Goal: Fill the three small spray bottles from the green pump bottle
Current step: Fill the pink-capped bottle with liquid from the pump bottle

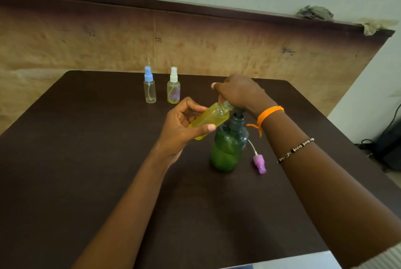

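The green pump bottle (227, 149) stands upright at the middle of the dark table (86, 160). My right hand (238, 93) rests on top of its pump head, covering the nozzle. My left hand (182, 125) holds an uncapped small bottle (210, 120) tilted, full of yellow liquid, its mouth up against the pump spout. That bottle's purple spray cap (258, 163) lies on the table to the right of the green bottle. Farther back stand a blue-capped spray bottle (149, 88), clear inside, and a white-capped spray bottle (173, 90) holding yellow liquid.
A brown board (195, 47) leans against the wall behind the table. Crumpled rags (314, 13) sit on its top edge at the right. Dark cables and a black object (388, 143) lie on the floor past the table's right edge.
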`<action>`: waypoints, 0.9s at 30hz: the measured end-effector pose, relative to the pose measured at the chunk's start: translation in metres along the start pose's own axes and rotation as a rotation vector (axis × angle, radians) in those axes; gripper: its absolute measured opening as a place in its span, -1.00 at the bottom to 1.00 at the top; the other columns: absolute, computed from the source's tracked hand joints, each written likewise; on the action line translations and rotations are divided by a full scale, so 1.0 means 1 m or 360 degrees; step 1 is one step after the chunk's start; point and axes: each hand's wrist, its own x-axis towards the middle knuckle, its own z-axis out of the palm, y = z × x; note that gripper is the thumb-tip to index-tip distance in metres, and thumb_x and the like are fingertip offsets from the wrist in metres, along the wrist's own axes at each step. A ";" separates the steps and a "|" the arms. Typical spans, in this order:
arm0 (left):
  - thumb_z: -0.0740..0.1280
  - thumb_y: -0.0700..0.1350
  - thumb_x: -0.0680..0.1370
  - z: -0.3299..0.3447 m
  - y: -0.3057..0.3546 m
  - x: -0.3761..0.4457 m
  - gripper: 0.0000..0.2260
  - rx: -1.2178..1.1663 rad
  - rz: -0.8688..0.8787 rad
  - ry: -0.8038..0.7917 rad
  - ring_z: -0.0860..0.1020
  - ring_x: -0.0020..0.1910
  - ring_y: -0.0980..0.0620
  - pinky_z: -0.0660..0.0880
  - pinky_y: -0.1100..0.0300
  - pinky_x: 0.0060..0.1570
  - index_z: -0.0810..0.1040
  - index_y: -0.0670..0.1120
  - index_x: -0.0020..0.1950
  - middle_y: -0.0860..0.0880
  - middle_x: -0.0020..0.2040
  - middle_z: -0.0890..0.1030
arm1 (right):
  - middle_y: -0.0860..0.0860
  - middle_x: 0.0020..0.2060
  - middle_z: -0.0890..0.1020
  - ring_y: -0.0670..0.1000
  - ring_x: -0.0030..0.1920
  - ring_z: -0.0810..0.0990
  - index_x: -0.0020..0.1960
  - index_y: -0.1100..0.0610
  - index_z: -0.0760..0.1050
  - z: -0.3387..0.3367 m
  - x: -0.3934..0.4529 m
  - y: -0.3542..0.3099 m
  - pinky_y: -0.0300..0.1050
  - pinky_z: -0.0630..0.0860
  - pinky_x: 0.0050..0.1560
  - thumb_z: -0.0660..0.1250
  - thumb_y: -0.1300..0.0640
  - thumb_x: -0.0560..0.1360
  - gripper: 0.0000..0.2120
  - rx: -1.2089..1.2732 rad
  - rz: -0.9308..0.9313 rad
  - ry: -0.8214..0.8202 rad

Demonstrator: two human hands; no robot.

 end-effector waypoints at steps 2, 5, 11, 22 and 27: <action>0.53 -0.15 0.17 0.000 0.000 0.000 -0.66 0.0000 -0.0009 -0.0010 0.58 -0.15 0.12 0.53 0.25 -0.13 0.48 -0.06 -0.15 0.11 -0.23 0.60 | 0.10 -0.16 0.54 0.24 0.06 0.55 -0.06 0.14 0.59 0.001 0.001 0.003 0.26 0.36 0.27 0.12 -0.22 0.42 -0.52 0.0113 0.0046 0.0001; 0.52 -0.15 0.18 0.000 -0.001 -0.001 -0.65 -0.0003 -0.0023 -0.0016 0.58 -0.14 0.12 0.53 0.24 -0.11 0.46 -0.08 -0.14 0.11 -0.23 0.61 | 0.12 -0.11 0.56 0.25 0.07 0.55 -0.01 0.16 0.58 0.003 -0.001 0.006 0.26 0.36 0.28 0.15 -0.21 0.40 -0.51 0.0208 0.0127 -0.0036; 0.52 -0.15 0.17 0.001 -0.001 -0.001 -0.64 -0.0025 -0.0048 -0.0013 0.59 -0.15 0.14 0.53 0.25 -0.14 0.45 -0.10 -0.14 0.12 -0.23 0.62 | 0.13 -0.08 0.60 0.24 0.06 0.55 -0.09 0.12 0.55 0.003 -0.001 0.001 0.27 0.33 0.29 0.12 -0.26 0.37 -0.52 0.0114 0.0102 -0.0085; 0.53 -0.14 0.16 0.000 -0.001 -0.002 -0.65 -0.0062 -0.0067 -0.0026 0.59 -0.16 0.11 0.54 0.25 -0.19 0.50 -0.07 -0.13 0.04 -0.20 0.62 | 0.02 -0.30 0.53 0.14 -0.08 0.57 -0.20 0.12 0.48 0.003 0.000 0.007 0.08 0.45 0.13 0.16 -0.21 0.49 -0.60 0.0200 0.0110 -0.0133; 0.60 -0.09 0.12 0.001 0.000 -0.001 -0.56 -0.0067 -0.0087 -0.0049 0.59 -0.15 0.13 0.54 0.27 -0.19 0.53 -0.04 -0.09 0.08 -0.18 0.63 | 0.08 -0.09 0.51 0.13 0.03 0.45 -0.04 0.10 0.53 -0.005 -0.004 0.000 0.28 0.16 0.36 0.11 -0.23 0.51 -0.57 -0.0049 0.0083 -0.0019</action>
